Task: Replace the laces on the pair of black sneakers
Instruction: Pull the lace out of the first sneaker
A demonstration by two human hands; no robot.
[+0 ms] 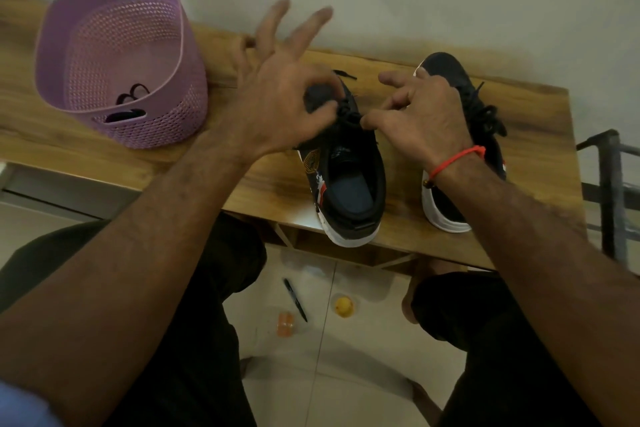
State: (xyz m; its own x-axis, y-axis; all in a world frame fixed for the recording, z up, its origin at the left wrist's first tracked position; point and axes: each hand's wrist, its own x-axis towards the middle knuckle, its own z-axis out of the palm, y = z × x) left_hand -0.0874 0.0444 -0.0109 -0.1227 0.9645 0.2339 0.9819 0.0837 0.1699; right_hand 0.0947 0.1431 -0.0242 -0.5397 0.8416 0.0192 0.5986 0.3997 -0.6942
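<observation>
Closest to us, two bare forearms reach forward from a seated person's lap, dark trousers below them. We see the left hand (277, 104) over the near sneaker (346, 180), its thumb and forefinger closed in a pinching grip at the black lace (348, 114) near the tongue, while its other fingers fan out straight. Just beside it, the right hand (422, 114), with a red thread band (453, 159) at the wrist, curls its thumb and forefinger in a grip that appears to pinch the same lace from the other side; the picture is blurred there. Both black, white-soled sneakers stand upright on the wooden surface (104, 149), heels toward us, the near one's heel jutting slightly past the front edge. We find the second sneaker (464, 107) to the right, still laced, partly behind the right wrist. At the left end of the surface sits a purple perforated basket (86, 55) with dark laces (133, 94) lying in its bottom. On the tiled floor under the surface lie a black pen (295, 300), a small orange object (286, 322) and a small yellow object (343, 304).
</observation>
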